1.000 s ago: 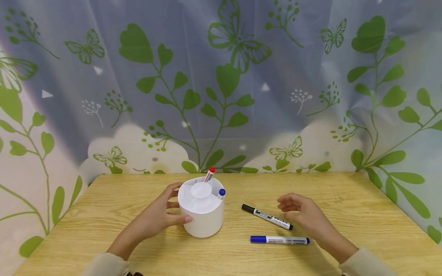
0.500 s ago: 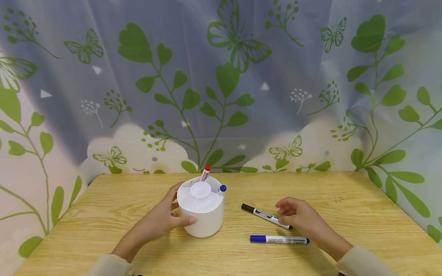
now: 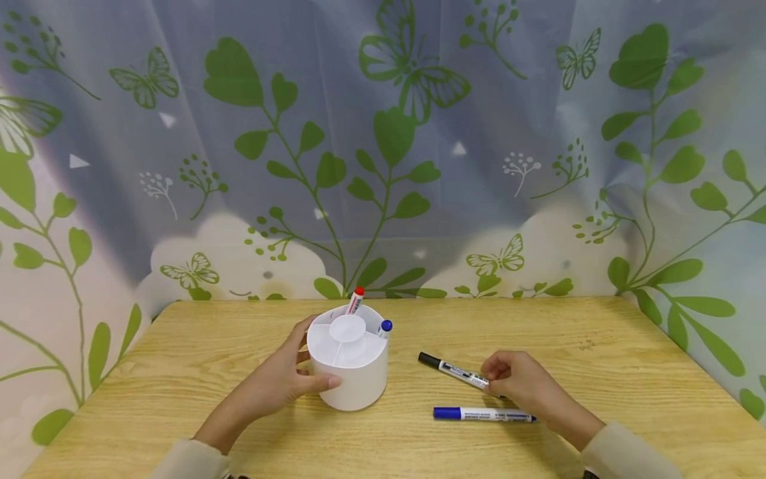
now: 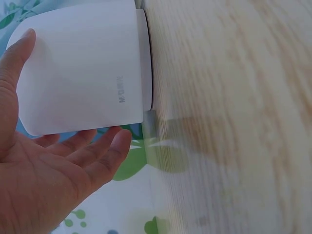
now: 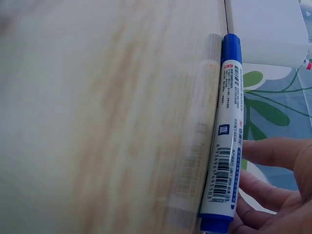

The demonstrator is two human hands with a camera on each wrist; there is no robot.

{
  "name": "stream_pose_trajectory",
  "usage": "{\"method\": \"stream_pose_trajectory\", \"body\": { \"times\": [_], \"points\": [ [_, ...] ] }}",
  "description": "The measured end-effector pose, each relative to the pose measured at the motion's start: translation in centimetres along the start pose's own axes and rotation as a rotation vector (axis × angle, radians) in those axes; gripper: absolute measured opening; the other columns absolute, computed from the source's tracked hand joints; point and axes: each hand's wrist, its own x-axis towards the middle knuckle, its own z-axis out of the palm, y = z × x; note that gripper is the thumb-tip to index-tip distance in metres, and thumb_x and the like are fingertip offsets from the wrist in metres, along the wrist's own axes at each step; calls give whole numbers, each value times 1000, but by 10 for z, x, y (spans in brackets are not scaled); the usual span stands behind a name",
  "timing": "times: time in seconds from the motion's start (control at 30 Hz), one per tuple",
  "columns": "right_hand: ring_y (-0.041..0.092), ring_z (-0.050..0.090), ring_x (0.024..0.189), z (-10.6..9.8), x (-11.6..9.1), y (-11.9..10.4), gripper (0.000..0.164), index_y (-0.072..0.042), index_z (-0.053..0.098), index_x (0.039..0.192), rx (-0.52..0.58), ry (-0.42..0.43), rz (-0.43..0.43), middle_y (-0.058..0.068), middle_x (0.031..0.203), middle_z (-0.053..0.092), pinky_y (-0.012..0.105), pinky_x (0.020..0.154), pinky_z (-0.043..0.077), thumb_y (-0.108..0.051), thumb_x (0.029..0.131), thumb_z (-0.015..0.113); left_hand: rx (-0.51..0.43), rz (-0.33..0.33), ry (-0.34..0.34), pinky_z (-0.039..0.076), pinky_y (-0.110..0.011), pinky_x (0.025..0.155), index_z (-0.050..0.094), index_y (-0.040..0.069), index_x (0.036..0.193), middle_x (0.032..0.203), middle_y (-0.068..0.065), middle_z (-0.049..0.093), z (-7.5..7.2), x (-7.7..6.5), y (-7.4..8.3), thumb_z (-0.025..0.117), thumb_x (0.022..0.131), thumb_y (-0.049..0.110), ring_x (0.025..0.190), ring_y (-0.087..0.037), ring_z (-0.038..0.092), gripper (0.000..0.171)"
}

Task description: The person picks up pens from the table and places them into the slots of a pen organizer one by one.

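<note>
A white round pen holder (image 3: 353, 382) stands on the table, held at its left side by my left hand (image 3: 272, 379). The thumb lies across its front; other fingers go behind. In the left wrist view the thumb (image 4: 19, 53) presses the white wall. A red-capped marker (image 3: 356, 301) and a blue-ended marker (image 3: 385, 328) stick up from its compartments. My right hand (image 3: 526, 382) is at the right end of a black-capped marker (image 3: 455, 372), fingers bent, thumb overlapping the barrel. I cannot tell whether it pinches it. A blue marker (image 5: 226, 131) lies nearer, hiding the black one in the right wrist view.
The wooden table (image 3: 239, 332) carries all these things. Behind it hangs a curtain (image 3: 443, 199) printed with green leaves and butterflies. The blue marker lies just below the right hand in the head view.
My right hand has come down to the end of the black-capped marker. The left hand has turned the pen holder slightly, shifting the red-capped marker left. Both loose markers lie where they were.
</note>
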Motion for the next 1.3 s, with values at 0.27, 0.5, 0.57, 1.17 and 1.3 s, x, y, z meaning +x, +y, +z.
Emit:
{"method": "stream_pose_trajectory", "body": {
  "times": [0.27, 0.5, 0.57, 1.17, 1.3],
  "points": [
    [18, 53, 75, 3, 1, 0, 13, 1, 68, 92, -60, 13, 35, 6, 81, 61, 26, 62, 47, 6, 83, 77, 1, 1, -6, 45, -60, 117, 16, 13, 165, 169, -22, 26, 0, 0, -1, 87, 88, 29, 150, -55, 35, 106],
    [18, 52, 75, 4, 2, -2, 11, -1, 68, 87, -126, 37, 48, 5, 80, 61, 28, 65, 45, 3, 84, 78, -7, -9, -10, 43, -61, 118, 14, 14, 166, 169, -21, 26, -1, 0, -2, 87, 88, 30, 151, -54, 34, 107],
    [18, 53, 76, 4, 3, -3, 10, -1, 68, 88, -122, 37, 55, 6, 81, 61, 29, 65, 46, 2, 86, 77, -6, -8, -10, 43, -61, 118, 14, 14, 166, 169, -21, 26, -1, 1, -2, 87, 88, 29, 151, -54, 34, 107],
    [18, 52, 84, 1, 1, -8, 11, -4, 68, 99, -21, 156, 47, 6, 96, 67, 28, 66, 45, -8, 92, 75, -8, -1, -13, 41, -65, 118, 10, 17, 167, 169, -20, 26, 1, 2, -3, 87, 89, 29, 153, -56, 28, 110],
    [18, 53, 83, 0, 0, -10, 13, -4, 67, 101, 27, 175, 42, 5, 97, 72, 30, 67, 44, -11, 93, 75, -5, 4, -11, 39, -67, 119, 8, 19, 167, 170, -20, 25, 3, 2, -4, 87, 89, 28, 154, -57, 26, 112]
  ]
}}
